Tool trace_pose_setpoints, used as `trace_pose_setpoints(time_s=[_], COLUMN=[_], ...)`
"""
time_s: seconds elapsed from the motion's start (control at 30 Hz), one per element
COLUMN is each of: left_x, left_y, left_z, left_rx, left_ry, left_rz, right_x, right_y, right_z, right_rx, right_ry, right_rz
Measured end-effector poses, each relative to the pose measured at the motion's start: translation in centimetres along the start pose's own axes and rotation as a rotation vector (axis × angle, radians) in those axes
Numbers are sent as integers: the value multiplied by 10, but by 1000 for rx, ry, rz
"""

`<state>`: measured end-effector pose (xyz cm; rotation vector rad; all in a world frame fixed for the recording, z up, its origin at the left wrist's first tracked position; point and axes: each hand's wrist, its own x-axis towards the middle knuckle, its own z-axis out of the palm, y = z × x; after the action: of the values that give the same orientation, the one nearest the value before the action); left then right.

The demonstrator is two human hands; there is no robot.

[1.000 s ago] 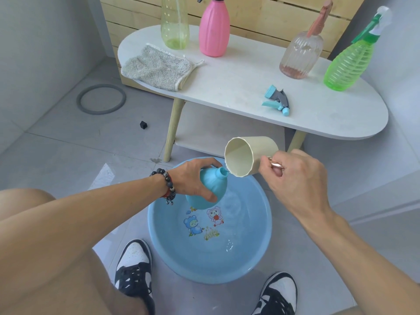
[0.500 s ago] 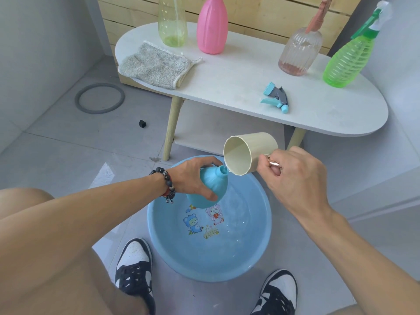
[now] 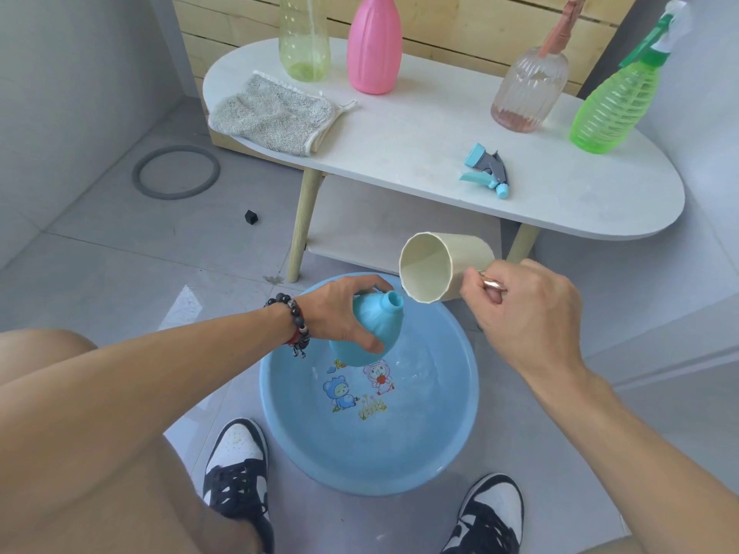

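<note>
**While the cup [image 3: 444, 269] lies tipped, the blue bottle [image 3: 372, 329] is held over the basin [image 3: 460, 433]**

Because the right hand [image 3: 528, 309] curls its fingers tight round the cup's handle, only a coppery sliver of that handle shows. The left hand [image 3: 340, 309] wraps the bottle's shoulder, fingers behind and thumb in front, and hides part of its body. Whether anything runs from the cup cannot be told, and the water in the basin is only faint ripples over cartoon stickers. Tops of the spray bottles at the back are cut off by the frame.

Grey floor tiles carry the basin, between two black-and-white shoes. Behind stands a white oval desk [image 3: 440, 125] with a grey cloth [image 3: 272, 113], a loose spray head [image 3: 486, 171] and four bottles, before a wooden slatted wall.

Compared with a second ago, both hands keep nearly their places. The bottle's open mouth now shows clear, just beside the cup's lip, which overlapped it before.
</note>
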<state>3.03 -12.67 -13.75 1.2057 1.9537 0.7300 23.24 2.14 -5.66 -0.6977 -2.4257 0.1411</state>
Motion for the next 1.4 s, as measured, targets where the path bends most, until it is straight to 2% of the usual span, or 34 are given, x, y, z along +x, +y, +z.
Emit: trace_pose_setpoints(time_s=[0.13, 0.23, 0.3, 0.37, 0.43, 0.53, 0.7, 0.83, 0.97, 1.03, 1.13, 1.27, 1.33, 1.4], left_x=[-1, -2, -3, -5, -7, -10, -14, -15, -15, -16, -16, -18, -22, -26], left_y=[0, -1, -2, -2, -2, -3, -4, 0, 7, 12, 21, 37, 49, 60], left_z=[-3, -6, -8, -11, -14, -19, -23, -26, -28, -31, -35, -41, -48, -55], left_rx=[-20, -51, -50, -48, -49, -32, -25, -36, -50, -76, -121, -218, -283, -348], left_ry=[10, 6, 19, 38, 58, 78, 84, 97, 108, 113, 119, 139, 148, 143], left_rz=[-17, -35, -47, -65, -99, -140, -165, -180, -183, -186, -187, -201, -204, -193], right_x=[3, 1, -4, -13, -24, -44, -57, -60, -59, -59, -56, -35, -23, -12], right_y=[9, 21, 24, 25, 21, 18, 30, 33, 38, 38, 31, 30, 34, 37], right_z=[3, 10, 19, 31, 43, 60, 74, 70, 63, 58, 48, 33, 20, 9], right_rx=[175, 220, 190, 46, -178, -385, -580, -589, -507, -422, -206, 144, 288, 382], right_ry=[-110, -202, -300, -440, -529, -629, -571, -499, -447, -426, -414, -565, -629, -646], right_rz=[299, 381, 365, 264, 65, -277, -548, -589, -470, -345, -31, 489, 614, 655])
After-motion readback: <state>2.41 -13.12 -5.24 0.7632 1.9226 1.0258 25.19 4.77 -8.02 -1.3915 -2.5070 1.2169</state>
